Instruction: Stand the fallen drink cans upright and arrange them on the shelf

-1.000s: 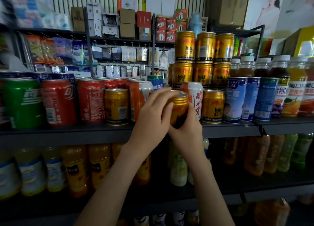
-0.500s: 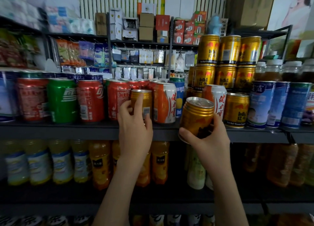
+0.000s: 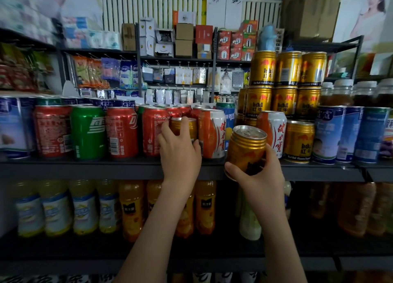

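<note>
My right hand (image 3: 258, 172) grips a gold drink can (image 3: 246, 147) from below, holding it tilted in front of the dark shelf edge (image 3: 106, 168). My left hand (image 3: 179, 146) wraps its fingers round a second, short gold can (image 3: 185, 126) that stands upright on the shelf between a red cola can (image 3: 153, 132) and an orange-and-white can (image 3: 212, 133). To the right, gold cans (image 3: 285, 85) are stacked in two rows, and a single gold can (image 3: 298, 141) stands in front of them.
Red, green and blue cans (image 3: 87, 132) line the shelf to the left; tall blue cans (image 3: 348, 134) and bottles stand at the right. Juice bottles (image 3: 131, 208) fill the shelf below. Boxes and hanging packets sit on racks behind.
My left hand let go of the gold can that both hands held and moved left to grasp the short gold can on the shelf. My right hand now holds the first can alone.
</note>
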`<state>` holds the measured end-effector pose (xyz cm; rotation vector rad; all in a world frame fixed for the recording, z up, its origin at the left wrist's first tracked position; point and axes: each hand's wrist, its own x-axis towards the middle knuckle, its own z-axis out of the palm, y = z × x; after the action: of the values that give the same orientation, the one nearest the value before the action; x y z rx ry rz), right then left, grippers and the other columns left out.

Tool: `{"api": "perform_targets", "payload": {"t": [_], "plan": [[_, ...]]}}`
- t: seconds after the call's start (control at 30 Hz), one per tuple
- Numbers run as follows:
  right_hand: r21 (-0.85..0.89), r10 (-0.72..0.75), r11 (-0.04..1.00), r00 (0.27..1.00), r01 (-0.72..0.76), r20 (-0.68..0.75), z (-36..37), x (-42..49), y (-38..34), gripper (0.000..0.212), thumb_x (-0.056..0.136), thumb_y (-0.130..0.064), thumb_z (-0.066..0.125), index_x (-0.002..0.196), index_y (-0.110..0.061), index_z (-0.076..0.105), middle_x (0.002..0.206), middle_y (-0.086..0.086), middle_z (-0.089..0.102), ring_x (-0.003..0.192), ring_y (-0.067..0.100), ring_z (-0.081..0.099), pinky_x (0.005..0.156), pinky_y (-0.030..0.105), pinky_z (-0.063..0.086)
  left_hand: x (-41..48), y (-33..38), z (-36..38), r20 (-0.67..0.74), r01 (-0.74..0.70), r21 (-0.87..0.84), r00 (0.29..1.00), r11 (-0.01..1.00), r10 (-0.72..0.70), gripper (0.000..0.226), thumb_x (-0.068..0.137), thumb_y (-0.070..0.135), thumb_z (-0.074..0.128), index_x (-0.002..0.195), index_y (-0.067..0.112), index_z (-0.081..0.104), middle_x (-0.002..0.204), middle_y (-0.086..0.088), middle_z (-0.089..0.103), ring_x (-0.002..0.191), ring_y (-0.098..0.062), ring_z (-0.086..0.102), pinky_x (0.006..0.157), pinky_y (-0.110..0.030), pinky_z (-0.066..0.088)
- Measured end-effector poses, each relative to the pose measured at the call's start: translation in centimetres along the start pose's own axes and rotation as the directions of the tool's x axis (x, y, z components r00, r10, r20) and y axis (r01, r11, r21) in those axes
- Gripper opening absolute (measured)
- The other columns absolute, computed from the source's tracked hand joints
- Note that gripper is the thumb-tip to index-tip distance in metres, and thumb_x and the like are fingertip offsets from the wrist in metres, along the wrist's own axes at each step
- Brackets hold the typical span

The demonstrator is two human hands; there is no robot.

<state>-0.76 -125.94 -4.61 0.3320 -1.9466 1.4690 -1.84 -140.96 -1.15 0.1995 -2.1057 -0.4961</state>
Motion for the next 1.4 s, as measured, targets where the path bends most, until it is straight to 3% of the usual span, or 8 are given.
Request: {"api": "perform_targets", "payload": {"t": [0.1, 0.53, 0.63, 0.77, 0.93, 1.2, 1.4], "plan": [[-0.013, 0.0, 1.0, 1.0, 0.0, -0.013, 0.2, 0.0, 0.1, 0.084, 0.066, -0.034, 0.083, 0.137, -0.023, 0.039, 0.129, -0.005, 0.052, 0.119, 0.013, 0.049, 0.099, 0.041, 0.047, 0.0, 0.3, -0.3, 0.017, 0.007, -0.031, 1.0, 0.999, -0.006, 0.056, 0.094, 0.025, 0.053, 0.143, 0.023, 0.026, 0.147, -0.019, 0.021, 0.131, -0.034, 0.026, 0.097, -0.038, 0.04], [-0.086, -0.01, 0.996, 0.999, 0.005, -0.052, 1.2, 0.7, 0.2, 0.087, 0.069, -0.032, 0.082, 0.141, -0.02, 0.035, 0.135, -0.002, 0.048, 0.123, 0.016, 0.046, 0.099, 0.034, 0.044, -0.1, -0.1, -0.6, 0.035, 0.008, -0.189, 0.999, 0.982, -0.002, 0.065, 0.088, 0.033, 0.062, 0.137, 0.021, 0.021, 0.137, -0.017, 0.036, 0.122, -0.032, 0.043, 0.091, -0.038, 0.046], [-0.096, -0.014, 0.995, 0.998, 0.009, -0.055, 1.3, 0.6, 0.1, 0.086, 0.069, -0.033, 0.081, 0.14, -0.02, 0.035, 0.134, -0.002, 0.048, 0.122, 0.015, 0.047, 0.097, 0.032, 0.044, -0.3, -0.6, -0.6, -0.001, -0.005, -0.286, 1.0, 0.958, 0.005, 0.07, 0.085, 0.032, 0.066, 0.138, 0.022, 0.022, 0.134, -0.012, 0.041, 0.12, -0.027, 0.046, 0.092, -0.035, 0.045], [-0.109, -0.023, 0.994, 0.999, 0.018, -0.044, 1.2, 0.6, 0.0, 0.087, 0.07, -0.034, 0.081, 0.142, -0.019, 0.033, 0.136, -0.002, 0.047, 0.124, 0.015, 0.046, 0.101, 0.037, 0.044, -0.6, -0.8, -0.8, 0.039, 0.118, -0.483, 0.993, 0.868, -0.113, 0.092, 0.079, 0.032, 0.073, 0.147, 0.019, 0.012, 0.143, -0.007, 0.037, 0.13, -0.024, 0.04, 0.102, -0.036, 0.04], [-0.131, -0.033, 0.991, 0.999, 0.031, -0.016, 0.9, 0.7, -0.1, 0.088, 0.071, -0.034, 0.08, 0.143, -0.02, 0.032, 0.137, -0.003, 0.047, 0.125, 0.013, 0.045, 0.102, 0.032, 0.042, -0.7, -1.0, -0.4, 0.034, 0.149, -0.482, 0.988, 0.864, -0.151, 0.087, 0.078, 0.036, 0.073, 0.145, 0.01, 0.025, 0.141, -0.007, 0.042, 0.13, -0.024, 0.042, 0.106, -0.039, 0.039], [-0.123, -0.065, 0.99, 0.995, 0.074, 0.08, 0.2, 1.7, 0.2, 0.085, 0.071, -0.036, 0.08, 0.141, -0.021, 0.034, 0.135, -0.006, 0.047, 0.122, 0.007, 0.044, 0.096, 0.021, 0.038, -1.1, -1.0, -0.4, -0.024, 0.128, -0.518, 0.986, 0.846, -0.164, 0.083, 0.077, 0.036, 0.075, 0.144, 0.017, 0.03, 0.134, -0.005, 0.051, 0.12, -0.023, 0.051, 0.095, -0.03, 0.041], [-0.1, -0.075, 0.991, 0.987, 0.09, 0.145, -0.3, 2.5, 0.8, 0.086, 0.071, -0.038, 0.079, 0.141, -0.022, 0.032, 0.135, -0.006, 0.045, 0.123, 0.007, 0.043, 0.101, 0.024, 0.04, -1.1, -0.8, -0.2, -0.063, 0.136, -0.535, 0.978, 0.833, -0.2, 0.08, 0.073, 0.039, 0.077, 0.139, 0.018, 0.035, 0.129, -0.003, 0.054, 0.116, -0.022, 0.054, 0.094, -0.031, 0.046]]}}
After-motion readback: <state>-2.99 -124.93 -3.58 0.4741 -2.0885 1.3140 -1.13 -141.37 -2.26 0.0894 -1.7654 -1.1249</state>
